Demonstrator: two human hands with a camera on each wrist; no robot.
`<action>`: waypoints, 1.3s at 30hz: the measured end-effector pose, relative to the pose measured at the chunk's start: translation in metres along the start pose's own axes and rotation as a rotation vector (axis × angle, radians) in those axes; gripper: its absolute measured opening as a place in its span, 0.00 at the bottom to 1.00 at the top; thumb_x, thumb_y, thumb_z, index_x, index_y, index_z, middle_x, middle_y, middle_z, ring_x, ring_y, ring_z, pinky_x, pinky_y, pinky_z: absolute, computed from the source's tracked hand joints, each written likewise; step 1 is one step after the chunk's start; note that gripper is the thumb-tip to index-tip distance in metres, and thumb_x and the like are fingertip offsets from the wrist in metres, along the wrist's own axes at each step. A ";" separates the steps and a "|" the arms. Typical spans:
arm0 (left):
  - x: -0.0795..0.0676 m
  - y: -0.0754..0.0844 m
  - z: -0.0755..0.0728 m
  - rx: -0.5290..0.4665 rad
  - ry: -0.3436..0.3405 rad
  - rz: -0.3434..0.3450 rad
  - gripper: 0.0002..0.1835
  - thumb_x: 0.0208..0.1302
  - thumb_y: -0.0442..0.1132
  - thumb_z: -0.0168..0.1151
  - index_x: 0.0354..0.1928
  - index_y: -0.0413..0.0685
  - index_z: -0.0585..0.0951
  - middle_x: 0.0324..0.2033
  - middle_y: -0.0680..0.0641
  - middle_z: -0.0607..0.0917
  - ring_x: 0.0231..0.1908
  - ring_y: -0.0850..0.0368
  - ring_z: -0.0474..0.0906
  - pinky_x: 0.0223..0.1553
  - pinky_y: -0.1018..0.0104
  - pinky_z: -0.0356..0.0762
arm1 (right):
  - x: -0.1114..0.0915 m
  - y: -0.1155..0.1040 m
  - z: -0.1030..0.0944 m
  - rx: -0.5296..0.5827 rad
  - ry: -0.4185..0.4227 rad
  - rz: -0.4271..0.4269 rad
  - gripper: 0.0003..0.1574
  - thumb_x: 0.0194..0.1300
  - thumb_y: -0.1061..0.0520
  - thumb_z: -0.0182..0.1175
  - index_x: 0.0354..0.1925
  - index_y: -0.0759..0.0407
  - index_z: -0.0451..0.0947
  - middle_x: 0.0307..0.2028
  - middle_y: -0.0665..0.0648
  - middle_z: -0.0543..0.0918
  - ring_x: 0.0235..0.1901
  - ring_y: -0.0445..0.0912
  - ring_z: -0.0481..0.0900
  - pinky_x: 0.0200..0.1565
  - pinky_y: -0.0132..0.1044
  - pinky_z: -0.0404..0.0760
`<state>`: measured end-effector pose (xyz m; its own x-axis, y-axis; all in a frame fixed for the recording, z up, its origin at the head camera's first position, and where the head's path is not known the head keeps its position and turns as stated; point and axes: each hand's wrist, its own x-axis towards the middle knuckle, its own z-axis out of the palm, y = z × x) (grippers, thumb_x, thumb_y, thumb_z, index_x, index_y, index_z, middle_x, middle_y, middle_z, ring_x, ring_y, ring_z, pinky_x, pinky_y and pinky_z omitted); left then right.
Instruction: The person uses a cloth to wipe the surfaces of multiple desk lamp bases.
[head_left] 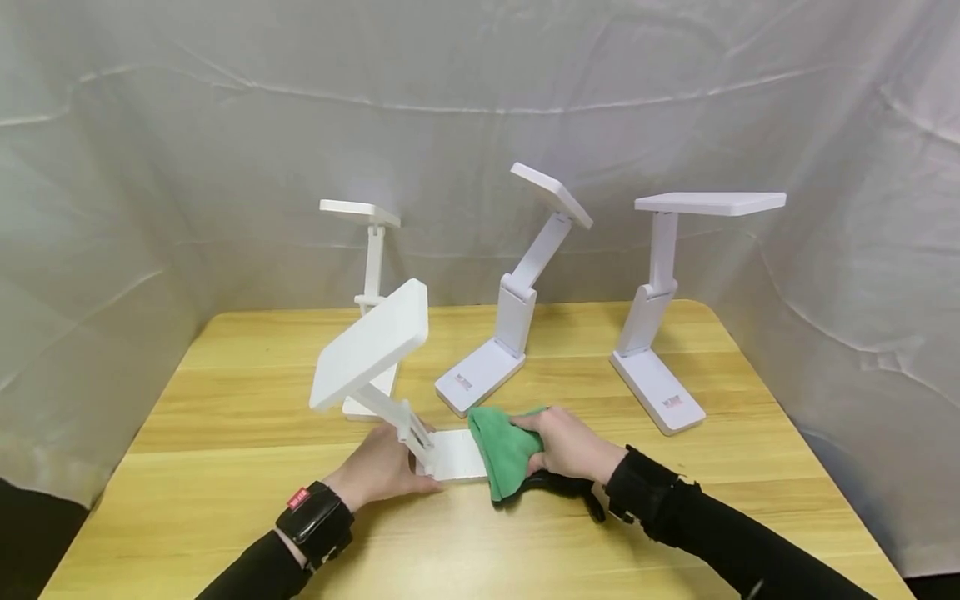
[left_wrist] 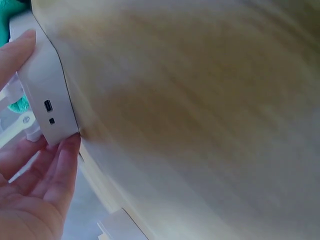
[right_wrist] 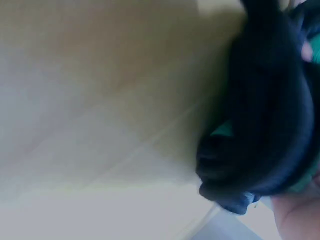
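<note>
Wooden table (head_left: pixel 225 475): left hand (head_left: pixel 384 468) curled round lamp base (head_left: pixel 459 456), right hand (head_left: pixel 573 443) pinching green cloth (head_left: pixel 498 454) against it, between them. Judged mid-wipe; three lamps (head_left: pixel 515 321) beyond the hands: whether done, unclear.

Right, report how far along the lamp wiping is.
Done: the three rear lamps stand unfolded; whether any has been wiped, I cannot tell. In hand: the left hand grips the near lamp while the right hand holds a green cloth at its base. Left: probably finishing that lamp, then perhaps those behind.
</note>
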<state>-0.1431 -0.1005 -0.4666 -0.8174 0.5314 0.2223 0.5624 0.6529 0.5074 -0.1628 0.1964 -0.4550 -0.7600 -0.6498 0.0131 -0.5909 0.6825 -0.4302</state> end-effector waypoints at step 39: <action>0.002 -0.007 -0.003 -0.075 -0.075 -0.015 0.38 0.30 0.50 0.80 0.48 0.44 0.76 0.41 0.50 0.81 0.41 0.56 0.76 0.45 0.59 0.78 | 0.007 -0.002 0.007 0.096 -0.097 -0.105 0.54 0.35 0.45 0.77 0.61 0.60 0.71 0.55 0.56 0.78 0.54 0.45 0.74 0.53 0.36 0.77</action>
<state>-0.1489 -0.1058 -0.4668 -0.8126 0.5624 0.1528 0.5370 0.6207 0.5714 -0.1655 0.1879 -0.4602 -0.6631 -0.7482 -0.0221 -0.6336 0.5768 -0.5156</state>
